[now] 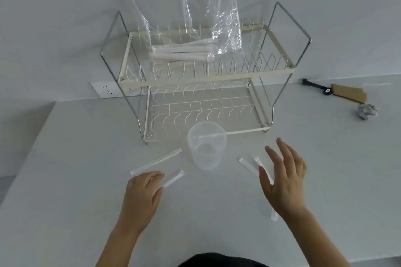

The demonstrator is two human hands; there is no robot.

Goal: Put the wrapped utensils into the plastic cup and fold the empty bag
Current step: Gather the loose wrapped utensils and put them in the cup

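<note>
On the worktop, left hand fingers pinch a wrapped utensil; right hand fingers spread open, beside the plastic cup.

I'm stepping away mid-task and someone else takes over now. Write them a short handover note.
Left hand: at the near end of one wrapped utensil, grip unclear.
Right hand: open over two more utensils.
Plastic cup stands before the rack, one utensil at its rim; another lies left of it.
Bundle lies with the bag on the rack's top tier.
Done: at most that one utensil.
To do: all utensils into the cup, then fold the bag.
</note>
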